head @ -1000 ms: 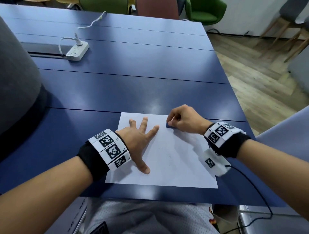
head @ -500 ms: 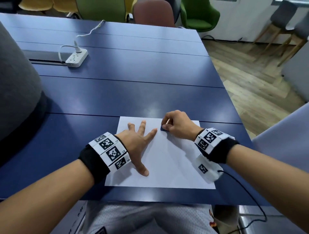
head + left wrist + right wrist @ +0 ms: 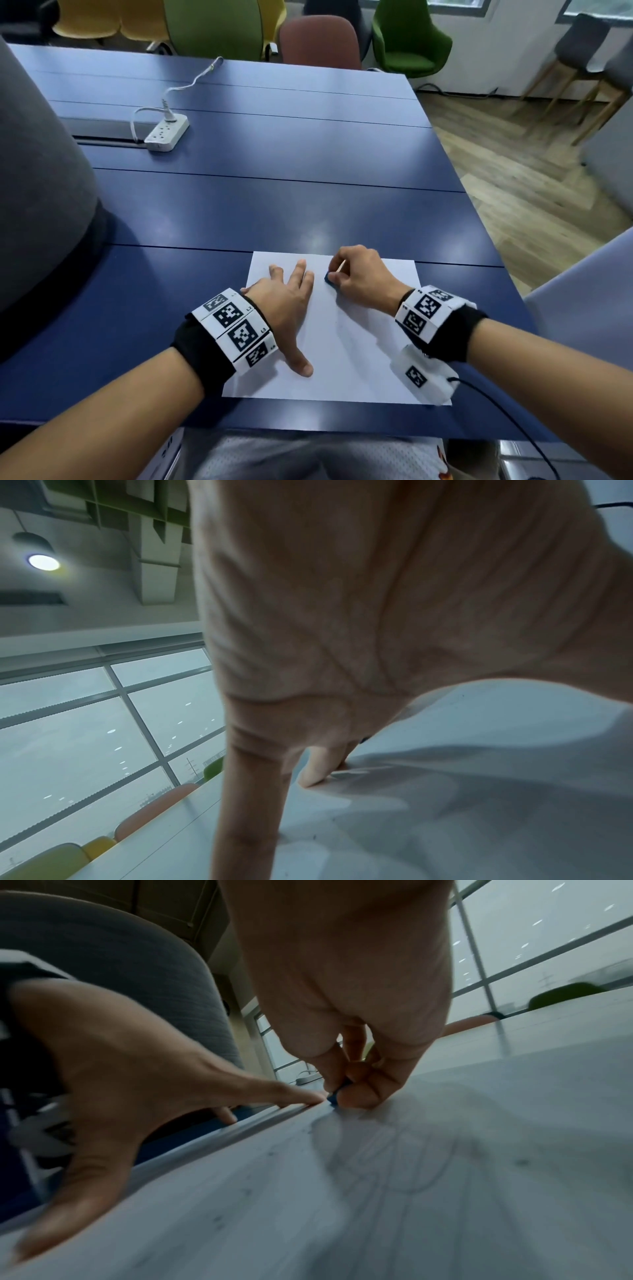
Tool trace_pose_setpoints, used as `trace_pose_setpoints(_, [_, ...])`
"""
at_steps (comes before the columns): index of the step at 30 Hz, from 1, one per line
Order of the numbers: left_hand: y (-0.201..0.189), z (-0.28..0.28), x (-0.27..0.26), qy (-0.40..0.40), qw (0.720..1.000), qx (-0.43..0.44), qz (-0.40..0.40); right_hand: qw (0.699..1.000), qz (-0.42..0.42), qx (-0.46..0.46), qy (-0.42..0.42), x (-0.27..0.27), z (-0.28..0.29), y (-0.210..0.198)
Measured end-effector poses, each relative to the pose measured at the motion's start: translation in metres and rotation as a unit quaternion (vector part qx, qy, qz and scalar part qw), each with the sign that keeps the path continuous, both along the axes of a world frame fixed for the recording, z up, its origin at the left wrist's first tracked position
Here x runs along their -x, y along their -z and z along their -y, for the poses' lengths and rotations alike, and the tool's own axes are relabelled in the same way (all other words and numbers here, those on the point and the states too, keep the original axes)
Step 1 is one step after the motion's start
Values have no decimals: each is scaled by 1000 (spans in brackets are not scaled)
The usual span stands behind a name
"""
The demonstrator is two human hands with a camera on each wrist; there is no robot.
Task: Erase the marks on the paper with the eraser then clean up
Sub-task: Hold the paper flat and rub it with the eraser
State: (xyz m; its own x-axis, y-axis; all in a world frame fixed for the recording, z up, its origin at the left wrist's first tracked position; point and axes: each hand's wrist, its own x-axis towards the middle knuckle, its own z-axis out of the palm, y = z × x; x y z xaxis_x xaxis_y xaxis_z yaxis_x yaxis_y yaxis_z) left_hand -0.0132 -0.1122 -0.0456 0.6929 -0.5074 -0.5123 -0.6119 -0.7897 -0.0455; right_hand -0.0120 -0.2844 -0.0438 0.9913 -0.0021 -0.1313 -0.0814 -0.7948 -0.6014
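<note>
A white sheet of paper (image 3: 356, 342) lies on the blue table (image 3: 274, 205) near its front edge. My left hand (image 3: 287, 301) lies flat on the sheet's left half, fingers spread and straight, pressing it down. My right hand (image 3: 356, 274) pinches a small blue eraser (image 3: 328, 278) against the paper near its far edge, just right of my left fingertips. The right wrist view shows the eraser (image 3: 334, 1096) between thumb and fingers, with faint pencil lines (image 3: 394, 1156) and dark crumbs on the paper (image 3: 445, 1204). A thin pale stick (image 3: 340, 266) juts from my right fist.
A white power strip (image 3: 166, 133) with its cable lies at the far left of the table, beside a dark slot. A grey chair back (image 3: 37, 192) stands close on the left. Coloured chairs line the far side; wooden floor lies beyond the table's right edge.
My right hand with the eraser has slid left across the paper's far part, closing on my left fingertips. My left hand stays pressed flat on the sheet.
</note>
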Motion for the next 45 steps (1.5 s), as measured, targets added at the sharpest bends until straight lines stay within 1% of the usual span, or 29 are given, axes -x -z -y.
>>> trace_pose_setpoints(2, [0,0,0,0,1000,1,2,1000,-8,10,-10,-2,0,-1])
trace_pose_setpoints(6, [0,-1,0,0,1000,-3,2,999,9,6,42,-16,7,-1])
trace_pose_setpoints(7, [0,0,0,0,1000,-4,3,999,10,4,34,-12,3,-1])
trace_pose_setpoints(10, [-1,2,1,2,1000,-12,6,999,-12,3,-39,7,-10,0])
trace_pose_setpoints(11, [-2,3,1,3,1000,-14,6,998,-21,5,-51,8,-10,-1])
trace_pose_setpoints(15, [-7,4,2,3,1000,-25,-7,1000,-6,13,-7,-6,0,-7])
trace_pose_setpoints(16, [-7,4,2,2,1000,-25,-7,1000,-4,8,-8,-3,-1,-8])
trace_pose_setpoints(18, [-8,3,2,3,1000,-23,-2,998,-17,-13,-59,16,-9,-9])
trace_pose_setpoints(20, [-8,4,3,8,1000,-23,1,991,-52,-35,-117,42,-14,-9])
trace_pose_setpoints(21, [-9,4,4,11,1000,-24,3,989,-64,-38,-128,52,-13,-8])
trace_pose_setpoints(22, [-9,3,4,12,1000,-23,5,990,-62,-33,-124,60,-9,-6])
trace_pose_setpoints(23, [-10,2,4,11,1000,-19,7,993,-42,-23,-107,67,-2,-5])
trace_pose_setpoints(26, [-11,0,4,8,1000,-4,5,998,50,27,-39,93,29,-1])
trace_pose_setpoints(28, [-11,0,3,10,1000,-5,3,996,78,36,-39,115,45,4])
trace_pose_setpoints(31, [-13,-2,3,14,1000,-5,-1,995,78,-2,-55,141,53,18])
trace_pose_setpoints(35, [-22,-14,0,9,1000,-3,4,994,98,-41,-33,148,56,32])
trace_pose_setpoints(37, [-27,-22,-2,-12,1000,-11,5,993,109,-43,-27,147,57,35])
trace_pose_setpoints(41, [-33,-34,14,-96,995,-35,-12,992,119,-47,-19,149,53,36])
trace_pose_setpoints(43, [-33,-29,35,-80,997,-15,-9,992,113,-53,-13,150,53,37])
trace_pose_setpoints(45, [-29,-14,62,-21,1000,15,-11,993,104,-62,-4,150,54,37])
